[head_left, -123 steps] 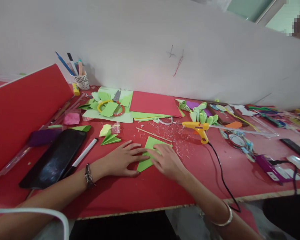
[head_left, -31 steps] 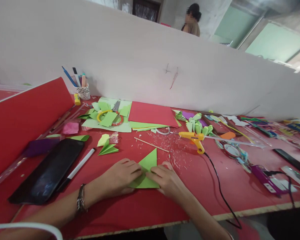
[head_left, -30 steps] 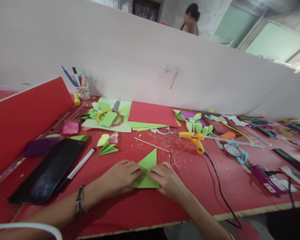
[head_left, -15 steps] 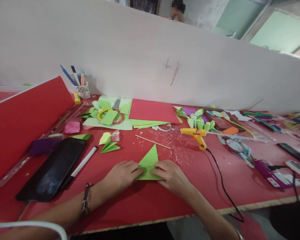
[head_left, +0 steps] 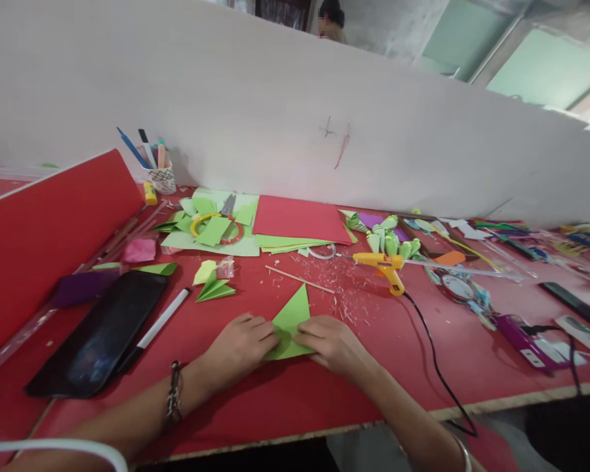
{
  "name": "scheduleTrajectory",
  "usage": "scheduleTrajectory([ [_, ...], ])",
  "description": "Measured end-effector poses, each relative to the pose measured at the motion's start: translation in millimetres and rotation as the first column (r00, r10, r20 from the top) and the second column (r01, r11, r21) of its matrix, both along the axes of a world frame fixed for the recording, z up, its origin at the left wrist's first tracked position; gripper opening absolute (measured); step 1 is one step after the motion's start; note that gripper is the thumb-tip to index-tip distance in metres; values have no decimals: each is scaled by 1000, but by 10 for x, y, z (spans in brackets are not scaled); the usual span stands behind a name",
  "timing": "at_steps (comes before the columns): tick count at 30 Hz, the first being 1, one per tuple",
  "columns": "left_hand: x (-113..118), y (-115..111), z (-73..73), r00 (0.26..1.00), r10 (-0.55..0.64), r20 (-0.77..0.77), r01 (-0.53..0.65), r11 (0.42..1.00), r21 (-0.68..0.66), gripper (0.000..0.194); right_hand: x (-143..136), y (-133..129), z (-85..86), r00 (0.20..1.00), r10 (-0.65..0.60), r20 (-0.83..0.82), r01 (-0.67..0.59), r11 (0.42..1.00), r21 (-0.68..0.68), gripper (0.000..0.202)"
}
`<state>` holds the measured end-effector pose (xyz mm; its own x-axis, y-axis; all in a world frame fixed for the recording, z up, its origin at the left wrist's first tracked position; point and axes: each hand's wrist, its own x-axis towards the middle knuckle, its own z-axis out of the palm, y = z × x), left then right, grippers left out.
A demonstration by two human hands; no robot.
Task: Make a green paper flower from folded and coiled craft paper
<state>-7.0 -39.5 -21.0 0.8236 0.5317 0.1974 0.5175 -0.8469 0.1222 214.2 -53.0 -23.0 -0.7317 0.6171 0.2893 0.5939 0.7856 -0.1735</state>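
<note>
A white wall [head_left: 216, 98] stands along the far side of the red desk [head_left: 255, 406]. A red board [head_left: 54, 229] leans at the left end of the desk. A red sheet [head_left: 297, 216] lies flat near the wall, on top of green and yellow sheets. A black phone [head_left: 98, 341] lies beside the board, left of the hands.

The left hand [head_left: 243, 342] is narrow, fingers curled together, and holds the left corner of the green paper [head_left: 294, 314]; its thumb is hidden. The right hand [head_left: 332, 342] holds the right side of the same paper, fingers bent and close together. The green paper is a folded triangle positioned between the hands at the near middle of the desk, apex pointing toward the wall.

A yellow glue gun [head_left: 381, 260] lies beyond the right hand, its black cord running over the near desk edge. Scissors [head_left: 229, 206] lie among green pieces left of the red sheet. A patterned cup [head_left: 161, 178] of pens stands near the wall. A marker [head_left: 162, 320] lies just beside the phone. A thin stick [head_left: 299, 279] lies beyond the green paper. A small folded piece [head_left: 214, 288] rests beyond the left hand.
</note>
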Motion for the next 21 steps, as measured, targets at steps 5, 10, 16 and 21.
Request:
scheduleTrajectory([
  [5,3,4,-2,995,74,66,-61,982,-181,12,-44,55,-13,992,-70,-101,50,982,-183,13],
  [10,18,40,2,981,161,105,-123,946,-300,14,-69,75,-16,979,-146,-143,101,954,-282,16],
  [16,28,67,-17,978,177,115,-134,942,-309,14,-94,103,-10,976,-181,-121,140,947,-289,16],
  [21,-16,13,-10,991,126,53,-116,980,-163,13,-81,55,9,994,-90,-62,75,975,-211,11],
])
